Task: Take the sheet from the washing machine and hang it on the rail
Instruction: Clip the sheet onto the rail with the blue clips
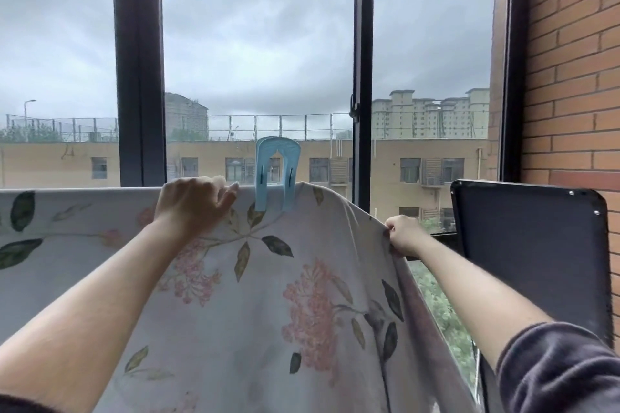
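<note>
Flowered sheet point(268, 295) draped before the window point(258, 60), its top fold pinned by a blue clip point(277, 174). The left hand point(193, 203) curls its fingers over the fold just beside the clip; the right hand point(404, 235) pinches the sheet's drooping right edge.

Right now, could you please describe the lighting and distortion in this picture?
Head view: flat overcast daylight, no hard shadows or glare on the sheet; the wide lens bends the window frame and brick wall near the edges; the sheet's print looks soft low down.
</note>
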`<state>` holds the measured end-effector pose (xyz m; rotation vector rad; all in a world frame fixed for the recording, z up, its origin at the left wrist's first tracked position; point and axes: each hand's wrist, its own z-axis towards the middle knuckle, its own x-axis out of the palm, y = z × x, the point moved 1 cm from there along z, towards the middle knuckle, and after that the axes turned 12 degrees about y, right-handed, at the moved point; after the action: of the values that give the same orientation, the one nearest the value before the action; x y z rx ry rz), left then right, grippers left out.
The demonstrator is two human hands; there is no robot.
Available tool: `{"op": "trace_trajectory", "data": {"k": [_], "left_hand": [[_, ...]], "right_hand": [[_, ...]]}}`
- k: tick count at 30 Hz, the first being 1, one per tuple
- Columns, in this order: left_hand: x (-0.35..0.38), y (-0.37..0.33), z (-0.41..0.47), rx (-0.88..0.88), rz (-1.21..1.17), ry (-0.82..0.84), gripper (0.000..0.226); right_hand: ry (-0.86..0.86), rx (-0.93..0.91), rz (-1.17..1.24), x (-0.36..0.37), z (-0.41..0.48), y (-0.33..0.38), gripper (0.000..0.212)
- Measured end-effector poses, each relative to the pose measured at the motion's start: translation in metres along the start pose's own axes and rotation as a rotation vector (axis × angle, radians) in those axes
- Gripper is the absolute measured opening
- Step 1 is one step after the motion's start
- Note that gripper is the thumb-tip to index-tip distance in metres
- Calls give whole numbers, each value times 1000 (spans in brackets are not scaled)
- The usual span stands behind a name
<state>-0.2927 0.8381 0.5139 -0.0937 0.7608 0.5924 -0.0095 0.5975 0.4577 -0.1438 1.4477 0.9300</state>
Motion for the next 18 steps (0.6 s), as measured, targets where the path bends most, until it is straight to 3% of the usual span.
{"op": "trace_trajectory", "data": {"k": [3,5,10,14,18], "left_hand": [[6,0,-5,39,10,-72,52],[15,-2,-9,28,42,-51,42],[39,-9,-42,1,129,-50,64],[62,-25,-74,33,103,-12,62],[91,-35,-107,27,49,125,66]], "right_hand": [[86,-55,216,33,0,11,15],[120,-93,402,58,0,21,11],[-97,-117,634,101,-8,32,27],[-162,-146,775,122,-31,40,50],[-167,-166,819,133,-51,40,45]]}}
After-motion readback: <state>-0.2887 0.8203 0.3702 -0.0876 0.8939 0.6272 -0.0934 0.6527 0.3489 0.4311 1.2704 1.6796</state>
